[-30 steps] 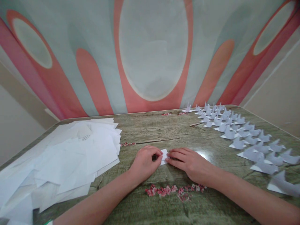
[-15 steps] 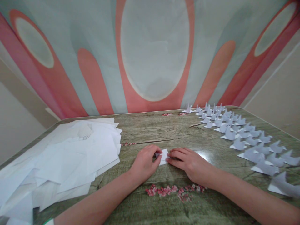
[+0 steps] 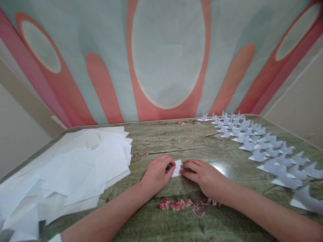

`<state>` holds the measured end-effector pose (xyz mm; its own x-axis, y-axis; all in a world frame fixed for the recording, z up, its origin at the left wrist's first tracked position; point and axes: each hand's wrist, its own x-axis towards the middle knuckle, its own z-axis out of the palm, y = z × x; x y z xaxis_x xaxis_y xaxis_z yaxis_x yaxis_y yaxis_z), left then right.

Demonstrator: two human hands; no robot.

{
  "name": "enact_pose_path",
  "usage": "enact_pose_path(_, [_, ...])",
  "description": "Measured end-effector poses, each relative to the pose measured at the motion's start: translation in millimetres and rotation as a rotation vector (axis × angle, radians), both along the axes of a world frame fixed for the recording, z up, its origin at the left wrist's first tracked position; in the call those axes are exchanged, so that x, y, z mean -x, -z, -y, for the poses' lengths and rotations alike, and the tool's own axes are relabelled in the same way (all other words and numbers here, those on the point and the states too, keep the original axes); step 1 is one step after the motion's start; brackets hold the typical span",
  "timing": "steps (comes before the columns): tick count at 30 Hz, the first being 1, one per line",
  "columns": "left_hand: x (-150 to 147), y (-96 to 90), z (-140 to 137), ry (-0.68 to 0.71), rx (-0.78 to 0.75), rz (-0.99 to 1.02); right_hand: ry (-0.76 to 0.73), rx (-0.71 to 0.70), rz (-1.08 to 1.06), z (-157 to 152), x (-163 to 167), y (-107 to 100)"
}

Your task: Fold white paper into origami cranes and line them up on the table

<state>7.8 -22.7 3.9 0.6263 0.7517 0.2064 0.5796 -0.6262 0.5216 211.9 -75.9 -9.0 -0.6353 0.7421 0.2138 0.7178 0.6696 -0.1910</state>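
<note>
A small folded piece of white paper point(image 3: 177, 168) lies on the table between my two hands. My left hand point(image 3: 158, 173) pinches its left edge between thumb and fingers. From the other side, my right hand point(image 3: 198, 173) grips the right edge, thumb below and fingers above. The fingertips cover parts of both edges, so the full folded shape is partly hidden.
A wide, loose pile of white paper sheets point(image 3: 83, 168) covers the table's left side. Several rows of white folded paper birds point(image 3: 257, 154) stand along the right. The wood-patterned table point(image 3: 151, 141) meets a patterned wall covering point(image 3: 168, 60) at the back.
The whole view has shifted slightly. My left fingers have closed a little further over the left corner of the folded paper; my right hand keeps nearly the same place.
</note>
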Motion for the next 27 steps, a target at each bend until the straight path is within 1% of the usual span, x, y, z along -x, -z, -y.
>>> enact_pose_path(6, [-0.4, 0.8, 1.1, 0.002, -0.017, -0.011, 0.014, -0.028, 0.019, 0.9, 3.0, 2.1])
enact_pose_path(9, [1.3, -1.6, 0.5, 0.008, 0.000, 0.005, 0.020, -0.046, 0.050, 1.8, 5.3, 1.3])
enact_pose_path(14, [11.1, -7.6, -5.8, 0.111, 0.142, 0.071, 0.024, -0.057, 0.066, 3.4, 7.2, 0.4])
enact_pose_path(16, [14.4, -8.2, -8.5, 0.127, 0.179, 0.085, 0.027, -0.053, 0.069, 3.6, 7.4, 0.4])
enact_pose_path(23, [13.2, -6.2, -9.8, 0.085, 0.182, 0.111, 0.040, -0.032, 0.078, 3.4, 7.8, -0.6])
enact_pose_path(27, [10.7, -7.2, -8.9, 0.117, 0.185, 0.145, 0.045, -0.021, 0.088, 3.9, 8.7, -2.3])
